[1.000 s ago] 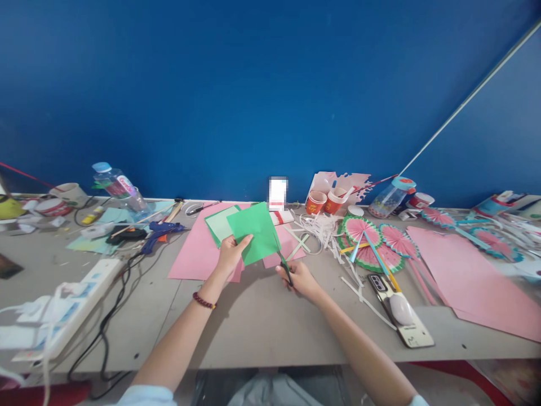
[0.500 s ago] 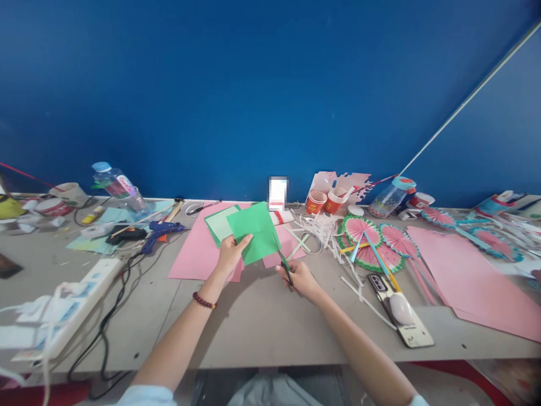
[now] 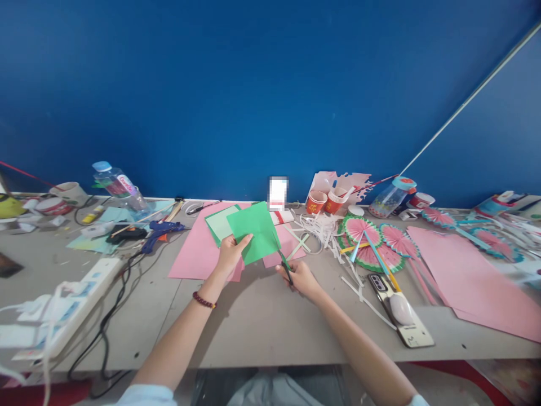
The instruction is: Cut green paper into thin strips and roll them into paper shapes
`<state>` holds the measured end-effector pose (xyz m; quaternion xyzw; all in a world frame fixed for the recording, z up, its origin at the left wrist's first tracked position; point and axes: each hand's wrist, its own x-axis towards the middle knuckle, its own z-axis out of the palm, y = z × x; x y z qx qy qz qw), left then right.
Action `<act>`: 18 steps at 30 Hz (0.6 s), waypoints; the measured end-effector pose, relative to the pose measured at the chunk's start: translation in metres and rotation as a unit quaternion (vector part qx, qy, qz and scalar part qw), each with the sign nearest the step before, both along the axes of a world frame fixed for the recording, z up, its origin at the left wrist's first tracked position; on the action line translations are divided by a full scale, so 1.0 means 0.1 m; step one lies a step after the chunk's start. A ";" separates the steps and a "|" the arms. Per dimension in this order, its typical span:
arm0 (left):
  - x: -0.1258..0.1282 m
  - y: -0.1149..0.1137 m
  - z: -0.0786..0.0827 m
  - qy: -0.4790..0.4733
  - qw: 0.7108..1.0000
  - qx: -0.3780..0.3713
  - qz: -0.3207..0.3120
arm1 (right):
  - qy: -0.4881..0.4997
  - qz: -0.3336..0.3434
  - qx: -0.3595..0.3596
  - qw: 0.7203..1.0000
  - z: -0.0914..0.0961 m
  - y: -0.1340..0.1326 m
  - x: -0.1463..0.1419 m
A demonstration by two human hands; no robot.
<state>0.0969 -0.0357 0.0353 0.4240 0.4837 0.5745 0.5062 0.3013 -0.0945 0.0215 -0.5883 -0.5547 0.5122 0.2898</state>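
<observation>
My left hand (image 3: 233, 251) pinches the lower left part of a green paper sheet (image 3: 257, 228), thumb on top, holding it up above the table. Dark-handled scissors (image 3: 286, 267) are gripped in my right hand (image 3: 300, 277). Their blades point up at the sheet's right edge, and part of them is hard to make out against the green. Behind the sheet lie pink paper (image 3: 192, 256) and a paler green piece with a darker border (image 3: 220, 224), both partly covered by it.
White paper strips (image 3: 316, 228) lie right of centre, near red paper cups (image 3: 316, 202) and pink pleated paper fans (image 3: 363, 231). A phone (image 3: 416, 332) sits at the right front. On the left are a power strip (image 3: 91, 293), black cables, a blue glue gun (image 3: 163, 230) and a plastic bottle (image 3: 120, 186).
Very little differs. Both hands, the green paper and the scissors keep nearly the same place; the blades' position at the right edge shifts only slightly.
</observation>
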 end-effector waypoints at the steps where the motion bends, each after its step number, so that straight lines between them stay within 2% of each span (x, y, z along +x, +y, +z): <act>1: 0.00 0.00 0.00 0.000 1.000 -0.001 0.001 | 0.002 0.000 0.001 1.000 -0.01 0.00 0.00; 18: 0.00 -0.01 0.02 -0.006 1.000 -0.002 -0.003 | -0.001 -0.009 0.006 1.000 -0.11 0.04 0.02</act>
